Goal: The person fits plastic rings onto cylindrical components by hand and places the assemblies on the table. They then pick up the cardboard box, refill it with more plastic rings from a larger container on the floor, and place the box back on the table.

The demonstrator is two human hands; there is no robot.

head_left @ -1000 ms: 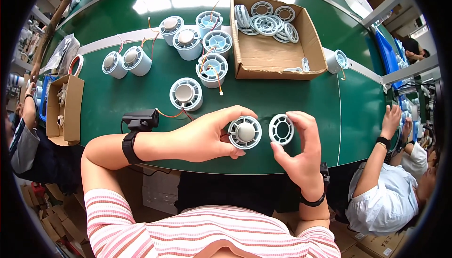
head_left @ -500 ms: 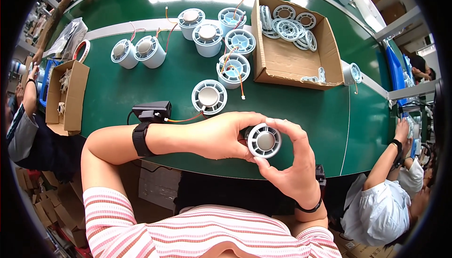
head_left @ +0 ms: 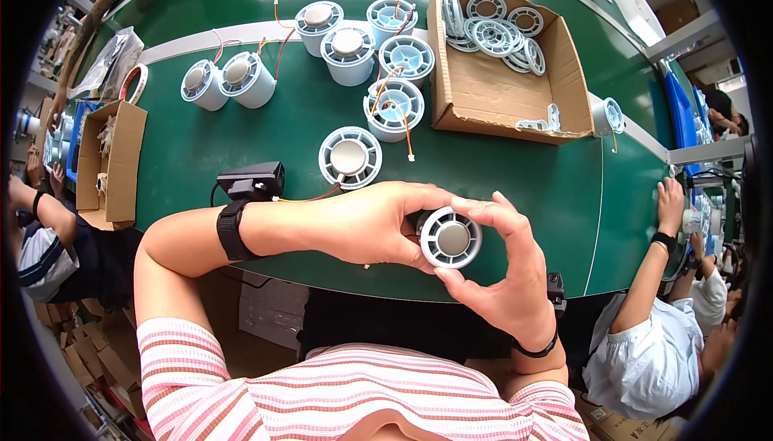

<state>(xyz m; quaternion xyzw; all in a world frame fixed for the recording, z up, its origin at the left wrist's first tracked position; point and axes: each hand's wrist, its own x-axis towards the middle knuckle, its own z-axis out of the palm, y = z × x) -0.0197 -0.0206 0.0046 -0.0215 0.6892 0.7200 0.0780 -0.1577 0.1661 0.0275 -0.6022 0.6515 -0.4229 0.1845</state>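
Above the table's near edge I hold a white cylinder (head_left: 451, 240), its end turned up: a slotted white ring round a silver disc. My left hand (head_left: 386, 223) is closed round its left side. From the right, my right hand (head_left: 503, 264) grips the ring's rim between thumb at the bottom and fingers at the top. A matching cylinder (head_left: 350, 158) stands just beyond my left hand, with red and yellow wires beside it. Farther off are more disc-topped cylinders (head_left: 348, 46) and open-topped light-blue ones (head_left: 393, 111) with wires trailing out.
A cardboard box (head_left: 507, 119) holding loose white rings (head_left: 493, 37) stands at the far right. Black device (head_left: 251, 179) lies by my left forearm. Another carton (head_left: 121, 159) is at the left. A light-blue part (head_left: 609, 116) lies beside the box. Co-workers' arms (head_left: 648, 272) reach in at the right.
My hands keep their grip on the cylinder with little visible movement. The view has shifted slightly, so the table things sit a bit higher. At the right, a co-worker's arm has stretched farther forward.
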